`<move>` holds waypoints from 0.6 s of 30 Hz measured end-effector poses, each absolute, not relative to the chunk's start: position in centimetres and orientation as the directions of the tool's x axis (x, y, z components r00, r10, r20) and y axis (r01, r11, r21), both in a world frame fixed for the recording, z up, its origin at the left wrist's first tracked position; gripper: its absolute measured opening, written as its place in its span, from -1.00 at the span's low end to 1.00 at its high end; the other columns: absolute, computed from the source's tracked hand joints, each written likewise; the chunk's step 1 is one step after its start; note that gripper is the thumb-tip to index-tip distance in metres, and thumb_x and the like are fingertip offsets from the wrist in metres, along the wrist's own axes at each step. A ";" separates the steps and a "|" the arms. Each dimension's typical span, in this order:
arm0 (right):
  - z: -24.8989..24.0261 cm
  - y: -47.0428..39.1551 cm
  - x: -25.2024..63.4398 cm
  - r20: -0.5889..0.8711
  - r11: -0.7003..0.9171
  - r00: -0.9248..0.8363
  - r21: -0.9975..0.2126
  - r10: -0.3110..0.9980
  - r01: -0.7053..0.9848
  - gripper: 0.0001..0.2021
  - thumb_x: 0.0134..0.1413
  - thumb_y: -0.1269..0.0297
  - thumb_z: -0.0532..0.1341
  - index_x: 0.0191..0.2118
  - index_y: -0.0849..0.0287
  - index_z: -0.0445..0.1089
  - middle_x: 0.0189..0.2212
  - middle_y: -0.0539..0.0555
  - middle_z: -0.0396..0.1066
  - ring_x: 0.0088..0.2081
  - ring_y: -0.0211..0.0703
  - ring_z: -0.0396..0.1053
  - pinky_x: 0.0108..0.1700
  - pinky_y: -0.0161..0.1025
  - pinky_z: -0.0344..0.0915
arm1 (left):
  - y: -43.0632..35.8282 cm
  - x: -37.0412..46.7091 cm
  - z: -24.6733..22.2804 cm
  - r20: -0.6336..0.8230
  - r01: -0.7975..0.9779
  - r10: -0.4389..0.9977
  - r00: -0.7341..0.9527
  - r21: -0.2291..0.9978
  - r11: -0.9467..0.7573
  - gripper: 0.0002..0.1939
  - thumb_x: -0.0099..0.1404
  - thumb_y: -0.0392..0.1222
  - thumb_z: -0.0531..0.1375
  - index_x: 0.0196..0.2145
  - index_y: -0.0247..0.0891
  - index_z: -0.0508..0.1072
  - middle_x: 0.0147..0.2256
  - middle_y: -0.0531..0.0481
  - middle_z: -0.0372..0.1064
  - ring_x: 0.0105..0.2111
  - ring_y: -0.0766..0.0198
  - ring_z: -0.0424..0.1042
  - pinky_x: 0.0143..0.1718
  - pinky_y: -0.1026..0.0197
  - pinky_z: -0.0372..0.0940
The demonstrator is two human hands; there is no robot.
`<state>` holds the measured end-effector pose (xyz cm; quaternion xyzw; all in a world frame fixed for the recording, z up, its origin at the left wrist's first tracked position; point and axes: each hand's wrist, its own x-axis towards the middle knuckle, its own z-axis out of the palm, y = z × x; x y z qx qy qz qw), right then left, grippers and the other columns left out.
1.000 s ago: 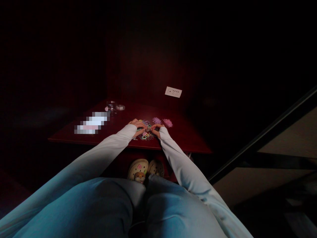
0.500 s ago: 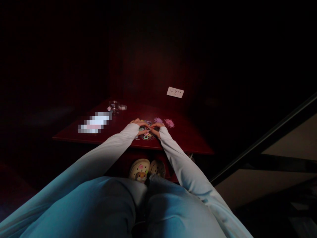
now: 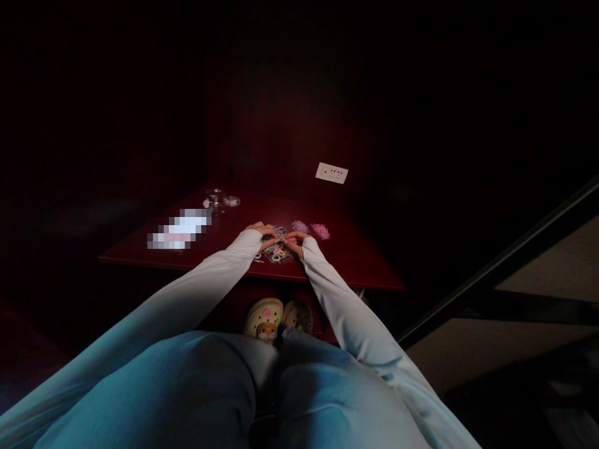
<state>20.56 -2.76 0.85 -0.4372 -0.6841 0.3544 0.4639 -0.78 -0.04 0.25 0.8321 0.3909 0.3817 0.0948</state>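
My left hand (image 3: 264, 232) and my right hand (image 3: 296, 241) meet fingertip to fingertip above a loose pile of small pastel pieces (image 3: 277, 254), some shaped like rings or links. Each hand is closed in a pinch. Whatever lies between the fingertips is too small to make out. Just behind my right hand are a purple heap of thin small pieces (image 3: 300, 227) and a pink heap of the same sort (image 3: 321, 231). The back of my left hand hides part of the pastel pile.
A dark red table (image 3: 355, 262) carries everything. On its left lies a bright blurred-out object (image 3: 180, 229). Clear round containers (image 3: 216, 197) and a round lid or dish (image 3: 231, 201) stand behind it. A white socket plate (image 3: 332, 173) is on the back wall.
My fingertips have risen slightly and drawn together over the pile, showing more of the pastel pieces below. The heaps and containers stay in place.
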 end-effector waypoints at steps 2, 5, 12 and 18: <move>1.0 -3.0 20.6 0.310 0.348 -0.173 -0.899 0.935 0.268 -0.51 -0.19 -0.21 0.48 -0.36 0.15 0.53 -0.48 0.02 0.51 -0.41 -0.20 0.41 -0.33 -0.29 0.34 | 0.1 -0.8 0.1 0.554 0.581 0.732 0.398 0.465 -0.668 -0.81 0.33 -0.06 0.32 -0.25 -0.19 0.70 -0.30 -0.11 0.56 -0.17 0.04 0.48 -0.05 -0.05 0.38; 1.2 -3.2 20.7 0.303 0.337 -0.158 -0.898 0.940 0.282 -0.52 -0.15 -0.20 0.47 -0.34 0.17 0.56 -0.47 0.04 0.52 -0.39 -0.17 0.44 -0.31 -0.27 0.36 | 0.3 -0.8 -0.2 0.542 0.604 0.753 0.375 0.474 -0.641 -0.81 0.32 -0.05 0.33 -0.26 -0.18 0.70 -0.30 -0.10 0.55 -0.18 0.06 0.47 -0.04 -0.03 0.38; 1.4 -3.3 21.3 0.344 0.361 -0.111 -0.890 0.932 0.278 -0.60 0.02 -0.12 0.41 -0.27 0.15 0.61 -0.37 0.11 0.58 -0.24 -0.02 0.53 -0.11 -0.12 0.47 | 1.0 -0.6 -1.0 0.585 0.599 0.755 0.296 0.502 -0.624 -0.79 0.33 0.01 0.33 -0.30 -0.14 0.70 -0.32 -0.06 0.55 -0.20 0.09 0.48 -0.08 0.08 0.36; 1.0 -3.0 21.7 0.311 0.332 -0.120 -0.911 0.943 0.243 -0.57 0.07 -0.14 0.41 -0.10 0.09 0.62 -0.31 0.12 0.62 -0.17 0.04 0.58 -0.03 -0.04 0.51 | 0.2 -0.7 -0.1 0.563 0.636 0.766 0.309 0.476 -0.607 -0.77 0.37 0.00 0.27 -0.26 -0.14 0.69 -0.29 -0.03 0.59 -0.18 0.09 0.47 -0.07 0.10 0.33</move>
